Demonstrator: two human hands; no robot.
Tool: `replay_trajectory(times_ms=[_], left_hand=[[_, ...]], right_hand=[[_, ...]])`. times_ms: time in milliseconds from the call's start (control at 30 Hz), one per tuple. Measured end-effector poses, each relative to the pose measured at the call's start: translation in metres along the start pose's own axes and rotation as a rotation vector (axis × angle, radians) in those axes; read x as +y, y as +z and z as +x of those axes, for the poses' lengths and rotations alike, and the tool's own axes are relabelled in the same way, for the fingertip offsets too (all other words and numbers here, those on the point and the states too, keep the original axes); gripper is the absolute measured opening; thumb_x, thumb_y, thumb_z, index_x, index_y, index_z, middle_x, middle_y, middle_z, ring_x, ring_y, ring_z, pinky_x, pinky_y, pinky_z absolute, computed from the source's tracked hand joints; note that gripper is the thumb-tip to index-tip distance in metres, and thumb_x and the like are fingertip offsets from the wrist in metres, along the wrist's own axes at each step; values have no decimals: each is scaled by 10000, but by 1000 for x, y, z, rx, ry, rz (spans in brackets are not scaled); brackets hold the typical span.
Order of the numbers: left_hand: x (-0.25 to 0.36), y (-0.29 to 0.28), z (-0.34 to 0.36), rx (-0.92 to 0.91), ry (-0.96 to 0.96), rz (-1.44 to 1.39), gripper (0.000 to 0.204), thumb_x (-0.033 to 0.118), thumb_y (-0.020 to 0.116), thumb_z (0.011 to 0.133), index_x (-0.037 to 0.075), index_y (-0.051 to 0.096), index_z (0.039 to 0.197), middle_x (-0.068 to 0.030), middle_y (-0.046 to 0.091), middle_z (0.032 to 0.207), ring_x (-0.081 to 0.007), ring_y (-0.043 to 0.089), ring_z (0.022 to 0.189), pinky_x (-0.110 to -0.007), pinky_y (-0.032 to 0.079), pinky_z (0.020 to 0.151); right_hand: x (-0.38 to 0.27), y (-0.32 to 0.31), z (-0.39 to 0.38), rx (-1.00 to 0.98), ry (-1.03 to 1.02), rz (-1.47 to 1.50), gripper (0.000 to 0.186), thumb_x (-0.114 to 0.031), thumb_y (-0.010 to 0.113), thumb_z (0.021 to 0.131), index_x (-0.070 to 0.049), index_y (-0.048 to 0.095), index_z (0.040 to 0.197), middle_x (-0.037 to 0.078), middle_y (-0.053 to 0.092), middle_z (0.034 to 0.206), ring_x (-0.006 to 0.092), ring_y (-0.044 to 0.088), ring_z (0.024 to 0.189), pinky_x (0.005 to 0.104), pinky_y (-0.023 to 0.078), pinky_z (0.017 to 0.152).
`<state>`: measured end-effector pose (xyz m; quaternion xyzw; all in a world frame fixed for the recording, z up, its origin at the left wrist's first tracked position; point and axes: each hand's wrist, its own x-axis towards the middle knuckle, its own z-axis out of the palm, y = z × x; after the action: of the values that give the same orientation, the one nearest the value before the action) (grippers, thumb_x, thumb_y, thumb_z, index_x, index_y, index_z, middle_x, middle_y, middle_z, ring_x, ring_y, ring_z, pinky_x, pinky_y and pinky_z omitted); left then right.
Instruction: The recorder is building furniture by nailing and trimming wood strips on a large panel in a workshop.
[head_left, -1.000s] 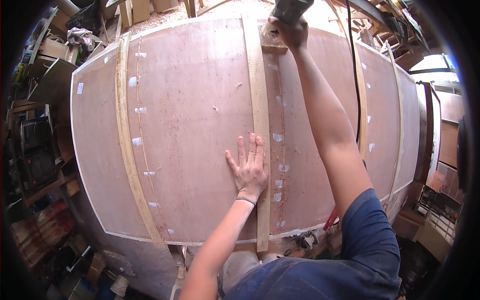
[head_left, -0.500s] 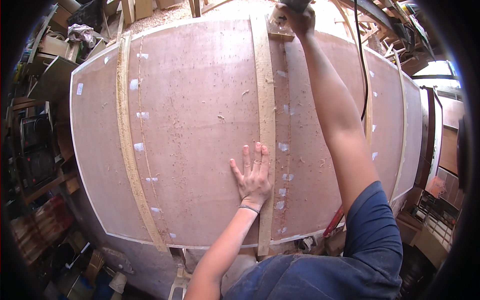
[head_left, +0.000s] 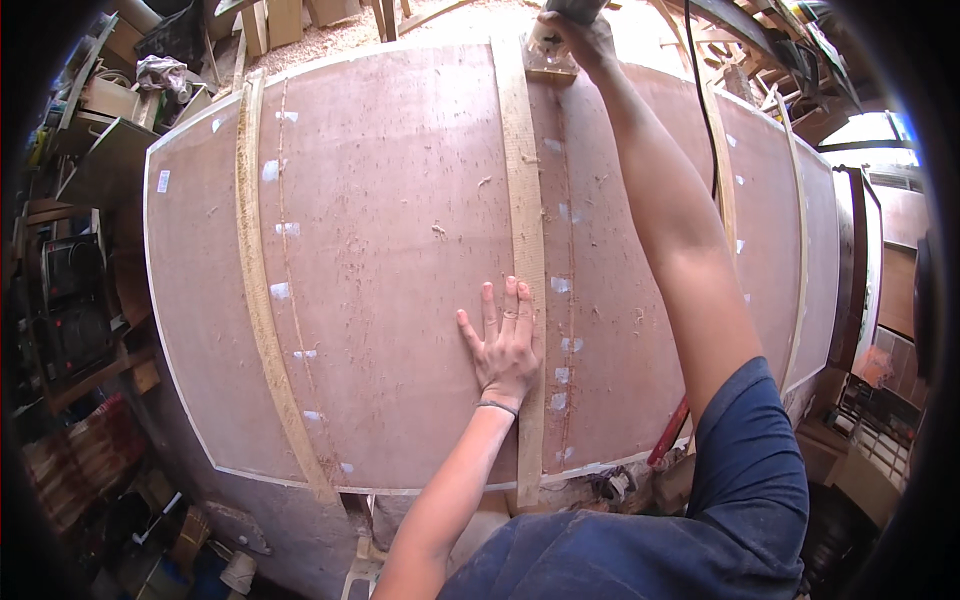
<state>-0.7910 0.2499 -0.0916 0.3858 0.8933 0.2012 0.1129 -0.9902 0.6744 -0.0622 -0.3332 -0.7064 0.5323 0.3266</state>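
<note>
A wide reddish-brown plywood panel [head_left: 390,200] with white edges lies before me. My left hand [head_left: 505,360] rests flat on it, fingers spread, its right side against a long pale wooden batten [head_left: 518,190]. At the far edge, my outstretched right hand [head_left: 592,45] grips a router [head_left: 549,48] with a dark top and a flat base. The base sits just right of the batten's far end; its bit is hidden. A thin dark line flecked with shavings runs from the router toward me, parallel to the batten, with bits of whitish tape [head_left: 561,285] along it.
Another batten [head_left: 262,290] crosses the panel on the left, and more battens [head_left: 727,150] cross on the right. A black cable [head_left: 697,100] hangs beside my right arm. Wood shavings and offcuts lie beyond the far edge. A red bar [head_left: 668,432] shows by the near edge.
The view has shifted slightly. My right hand and the router remain at the far end, perhaps a touch nearer to me. My left hand has kept its place beside the batten.
</note>
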Motion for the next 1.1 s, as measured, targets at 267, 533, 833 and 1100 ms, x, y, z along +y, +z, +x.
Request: replay_trajectory(times_ms=[267, 533, 833, 1100], left_hand=[[-5, -2, -3, 22, -4, 30, 551, 231, 451, 972, 134, 373, 1509, -14, 350, 1573, -304, 189, 1498, -624, -22, 1160], [-4, 8, 1, 112, -7, 85, 497, 277, 413, 979, 143, 468, 1454, 7, 381, 1556, -269, 238, 1485, -627, 27, 1167], [-1, 8, 2, 136, -7, 84, 500, 292, 420, 977, 145, 470, 1452, 5, 390, 1550, -272, 259, 1478, -624, 40, 1170], [-5, 6, -2, 97, -24, 29, 513, 240, 437, 975, 158, 429, 1481, -14, 373, 1558, -292, 238, 1483, -615, -7, 1172]], right_hand=[[-38, -17, -144, -76, -16, -367, 395, -428, 761, 740, -96, 693, 943, 77, 714, 847, 146, 684, 810, 336, 560, 769], [-37, -67, -363, -107, -240, -287, 372, -300, 772, 733, -112, 626, 1019, 22, 659, 993, 153, 615, 926, 329, 518, 837], [-31, -73, -413, 17, -282, -121, 597, -244, 818, 689, -30, 531, 1167, 60, 622, 1005, 208, 616, 951, 364, 479, 918], [-35, -41, -278, 84, -385, -379, 191, -222, 789, 715, -89, 677, 793, 36, 677, 665, 161, 664, 590, 324, 570, 595]])
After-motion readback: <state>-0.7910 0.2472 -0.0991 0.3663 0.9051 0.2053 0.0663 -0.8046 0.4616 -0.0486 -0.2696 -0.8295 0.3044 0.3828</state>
